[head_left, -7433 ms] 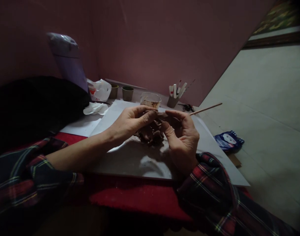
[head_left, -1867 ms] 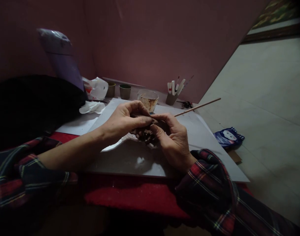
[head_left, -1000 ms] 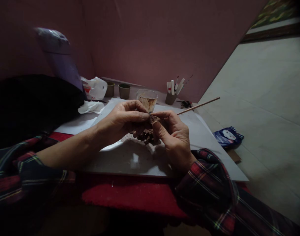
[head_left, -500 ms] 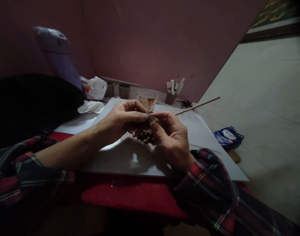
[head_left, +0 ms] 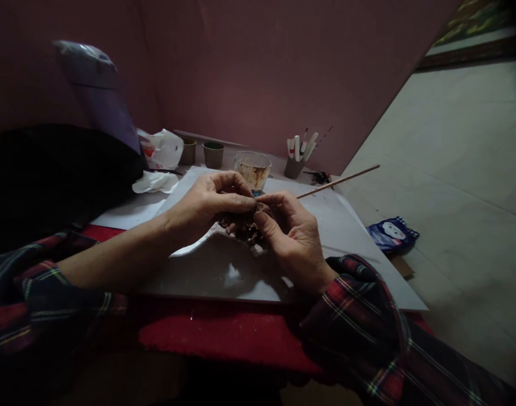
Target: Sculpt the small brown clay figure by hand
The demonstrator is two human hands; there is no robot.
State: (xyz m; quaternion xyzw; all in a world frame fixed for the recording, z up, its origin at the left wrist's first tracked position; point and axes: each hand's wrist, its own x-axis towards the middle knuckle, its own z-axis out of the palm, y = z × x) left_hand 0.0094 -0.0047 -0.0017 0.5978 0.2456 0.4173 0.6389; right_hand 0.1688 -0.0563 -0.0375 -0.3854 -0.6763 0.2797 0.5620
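Note:
In the head view my left hand (head_left: 224,197) is closed, thumb and fingertips pinched at a small lump of brown clay-like material (head_left: 264,208). My right hand (head_left: 298,239) holds the same lump from the other side between thumb and fingers. Both sets of fingertips look smudged with brown. Just below lies a heap of crumbly brown pieces (head_left: 245,230) on a whitish sheet, partly covered by my hands. A thin wooden stick (head_left: 342,181) juts up to the right from behind my right hand; its near end is hidden, and whether I grip it I cannot tell.
Behind my hands stands a brown-stained glass (head_left: 252,169). Farther back are two small cups (head_left: 213,155), a holder with brushes and white sticks (head_left: 294,167) and a plastic bag (head_left: 167,149). A white board (head_left: 346,248) lies on red cloth (head_left: 224,332). A blue packet (head_left: 393,234) is right.
My right hand has shifted slightly left and its thumb has moved over the brown lump. Both hands stay together at the same place, and the stick has barely moved.

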